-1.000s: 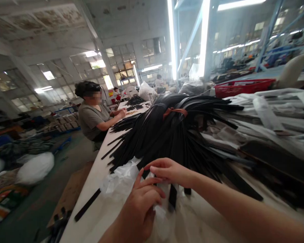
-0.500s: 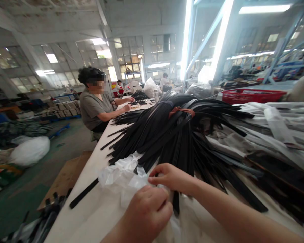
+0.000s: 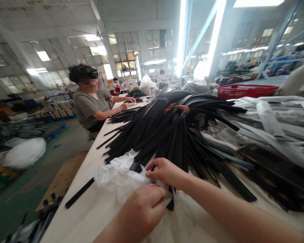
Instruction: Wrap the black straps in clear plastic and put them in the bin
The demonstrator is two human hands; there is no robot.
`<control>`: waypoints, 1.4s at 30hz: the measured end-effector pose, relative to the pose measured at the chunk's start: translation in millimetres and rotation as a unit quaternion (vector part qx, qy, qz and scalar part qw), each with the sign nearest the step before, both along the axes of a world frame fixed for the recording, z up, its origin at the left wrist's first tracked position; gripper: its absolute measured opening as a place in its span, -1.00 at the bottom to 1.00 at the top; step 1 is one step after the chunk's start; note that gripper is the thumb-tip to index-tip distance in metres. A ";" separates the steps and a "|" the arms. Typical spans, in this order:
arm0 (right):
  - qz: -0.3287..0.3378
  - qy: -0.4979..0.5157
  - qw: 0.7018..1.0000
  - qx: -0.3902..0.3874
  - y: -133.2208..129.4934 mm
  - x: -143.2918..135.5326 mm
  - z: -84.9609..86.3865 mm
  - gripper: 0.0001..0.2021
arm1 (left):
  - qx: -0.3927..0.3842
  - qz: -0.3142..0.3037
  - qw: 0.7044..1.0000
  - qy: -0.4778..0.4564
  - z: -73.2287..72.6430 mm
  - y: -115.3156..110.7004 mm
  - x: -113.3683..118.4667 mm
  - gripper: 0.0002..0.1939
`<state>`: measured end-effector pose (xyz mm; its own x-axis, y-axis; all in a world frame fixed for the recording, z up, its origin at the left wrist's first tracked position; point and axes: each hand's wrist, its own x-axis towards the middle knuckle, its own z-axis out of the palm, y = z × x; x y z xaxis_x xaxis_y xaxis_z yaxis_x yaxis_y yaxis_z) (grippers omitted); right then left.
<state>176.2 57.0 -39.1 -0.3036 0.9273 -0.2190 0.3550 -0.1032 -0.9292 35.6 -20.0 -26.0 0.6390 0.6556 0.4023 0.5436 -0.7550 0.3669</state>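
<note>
A crumpled heap of thin white plastic (image 3: 116, 172) lies on the pale table, just beyond my hands. My left hand (image 3: 144, 206) is closed at the near side of the plastic, its fingers curled; what is between them is hidden. My right hand (image 3: 166, 172) bends its thumb and fingers together at the plastic's right edge, and what they pinch is too small to make out. Behind both hands spreads a large bundle of black strips (image 3: 164, 135), bound with a brown tie (image 3: 176, 108). A single black strip (image 3: 79, 193) sticks out left of the plastic.
Across the table (image 3: 76, 175) at the left, a person (image 3: 90, 104) handles small items. White wrapped material (image 3: 271, 118) and a dark long piece (image 3: 276, 165) lie at the right. A red basket (image 3: 245, 91) stands behind. Cardboard (image 3: 63, 179) is on the floor.
The view has shifted slightly, so most things appear a little further left. Both hands stay close together at the plastic, with my right hand's fingertips nearer the heap's edge.
</note>
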 end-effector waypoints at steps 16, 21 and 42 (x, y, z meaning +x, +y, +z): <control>0.016 0.204 0.979 0.014 -11.9 -6.3 3.5 -0.56 | -0.213 0.265 0.872 -0.352 -0.6 34.0 -27.7 -0.64; 0.117 0.161 0.978 0.070 -17.8 -9.4 2.4 -0.50 | -0.319 0.178 0.805 -0.468 9.3 35.8 -31.3 -0.78; -0.203 0.176 0.963 0.030 22.4 -2.4 -0.6 -0.68 | -0.236 0.240 0.893 -0.299 10.6 33.8 -40.0 -0.86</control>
<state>173.8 79.5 -39.8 0.0420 0.9929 -0.1109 -0.0418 -0.1092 -0.9931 -4.4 13.8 -15.4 0.0015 0.9829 0.1843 0.3632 -0.1723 0.9156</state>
